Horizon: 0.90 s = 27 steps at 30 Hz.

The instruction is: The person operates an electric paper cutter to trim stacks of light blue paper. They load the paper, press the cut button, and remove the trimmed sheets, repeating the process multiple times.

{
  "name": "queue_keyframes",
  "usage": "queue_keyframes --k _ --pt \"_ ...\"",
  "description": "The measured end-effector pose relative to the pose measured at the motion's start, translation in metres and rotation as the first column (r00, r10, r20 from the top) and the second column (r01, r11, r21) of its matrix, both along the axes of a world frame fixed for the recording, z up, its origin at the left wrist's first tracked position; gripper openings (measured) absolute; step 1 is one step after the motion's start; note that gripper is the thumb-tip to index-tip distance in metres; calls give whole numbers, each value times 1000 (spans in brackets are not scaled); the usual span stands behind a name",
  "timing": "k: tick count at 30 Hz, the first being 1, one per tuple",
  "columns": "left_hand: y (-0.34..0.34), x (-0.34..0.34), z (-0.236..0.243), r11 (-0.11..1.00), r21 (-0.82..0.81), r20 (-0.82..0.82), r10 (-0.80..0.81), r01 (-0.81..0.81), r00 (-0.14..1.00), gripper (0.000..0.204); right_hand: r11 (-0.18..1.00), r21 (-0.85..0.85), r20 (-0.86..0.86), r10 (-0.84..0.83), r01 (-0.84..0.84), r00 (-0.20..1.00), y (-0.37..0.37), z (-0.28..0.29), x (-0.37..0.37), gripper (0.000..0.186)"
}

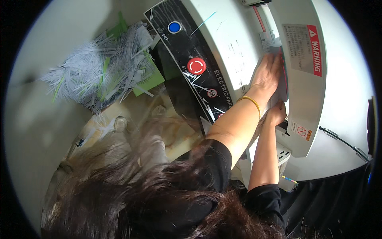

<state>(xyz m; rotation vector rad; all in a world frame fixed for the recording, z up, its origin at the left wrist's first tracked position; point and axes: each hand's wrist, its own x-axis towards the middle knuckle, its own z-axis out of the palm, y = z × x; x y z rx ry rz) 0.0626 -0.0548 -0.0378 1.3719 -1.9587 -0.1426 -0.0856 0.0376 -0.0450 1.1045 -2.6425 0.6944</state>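
Observation:
My left hand (267, 73), with a yellow bangle at its wrist, lies stretched out inside the opening of an electric paper cutter (238, 44). Its fingers are straight and close together, alongside a thin grey stack of sheets (282, 89) with a red and teal edge. Nearer to me, my right hand (277, 113) is curled closed at the near end of that stack. What its fingers hold, if anything, is hidden. The pale raised cover (302, 99), with a warning label, stands just right of both hands.
On the cutter's black front panel are a blue button (174, 27) and a red stop button (196, 66), with paper slivers lying about. A heap of shredded paper strips (103, 67) lies at left, with green sheets (149, 81) among it. Black pleated fabric (330, 199) hangs at lower right.

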Motion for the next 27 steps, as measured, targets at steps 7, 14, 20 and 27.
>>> queue_keyframes --k 7,14,20,27 --pt "7 17 8 1000 0 4 -17 17 1000 78 997 45 -5 60 -60 998 6 -4 6 35" --pt "7 18 2 999 -22 33 41 -40 999 80 986 87 75 139 -145 987 1 7 23 40" --pt "9 13 5 999 12 108 40 -42 993 67 977 85 55 193 -197 980 -1 10 19 42" --pt "10 9 -1 998 60 80 -26 21 996 39 979 -57 117 200 -194 973 5 14 35 49"
